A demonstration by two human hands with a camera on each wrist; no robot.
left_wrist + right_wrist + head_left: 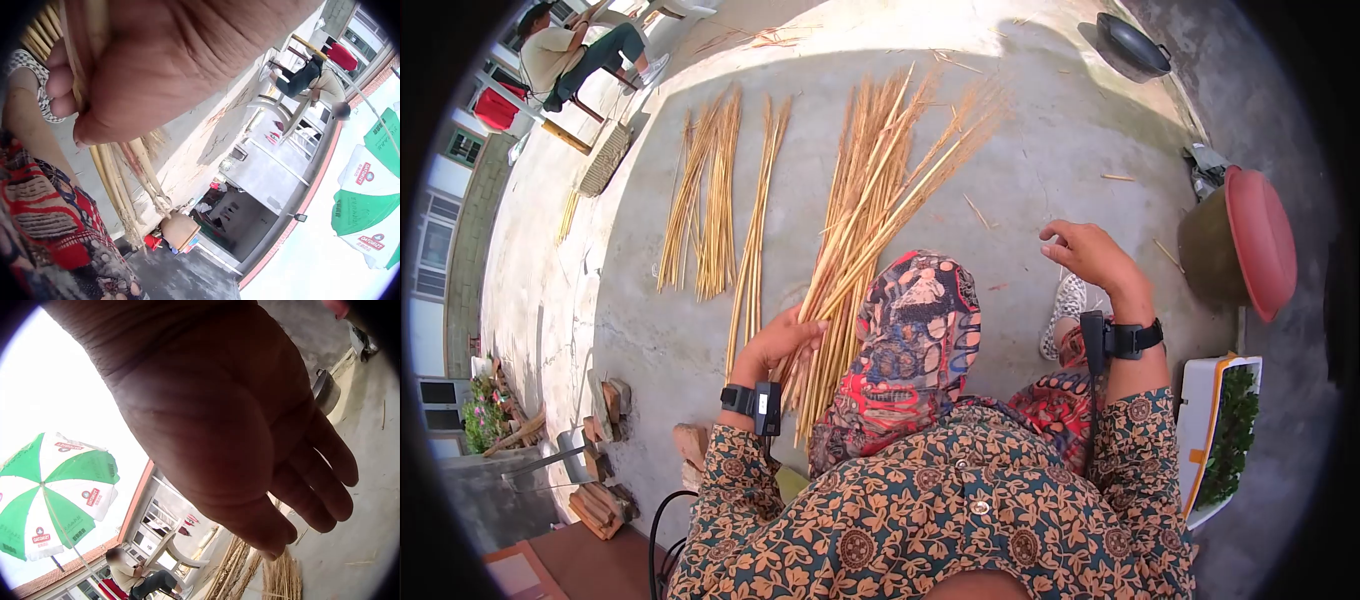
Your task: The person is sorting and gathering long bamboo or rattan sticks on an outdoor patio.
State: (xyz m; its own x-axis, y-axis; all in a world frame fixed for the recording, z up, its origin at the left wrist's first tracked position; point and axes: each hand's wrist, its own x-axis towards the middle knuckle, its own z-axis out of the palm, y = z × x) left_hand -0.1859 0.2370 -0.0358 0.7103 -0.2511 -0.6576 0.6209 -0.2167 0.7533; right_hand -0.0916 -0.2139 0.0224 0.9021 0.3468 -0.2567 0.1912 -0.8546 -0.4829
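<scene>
Outdoors, on grey concrete, a person works over long straw-coloured stalks; clock directions are from the middle of the head view, twelve at its top. The main bundle (865, 200) lies near twelve o'clock, feathery heads pointing up, lower ends running down beside a patterned knee (920, 330). At eight o'clock the left hand (783, 340) grips some of its stalks, fingers curled round them near the lower ends. Towards half past two the right hand (1092, 255) is raised clear of the stalks, holding nothing, its fingers loosely bent. A thin bundle (752, 245) lies at ten o'clock, and just beyond it, further out, more stalks (720, 220). A black pan (1130, 45) stands at half past one, a pink basin (1260, 240) just before three, and a white box (1195, 440) of green plants near four. Around ten, well apart, another person (560, 65) sits.
</scene>
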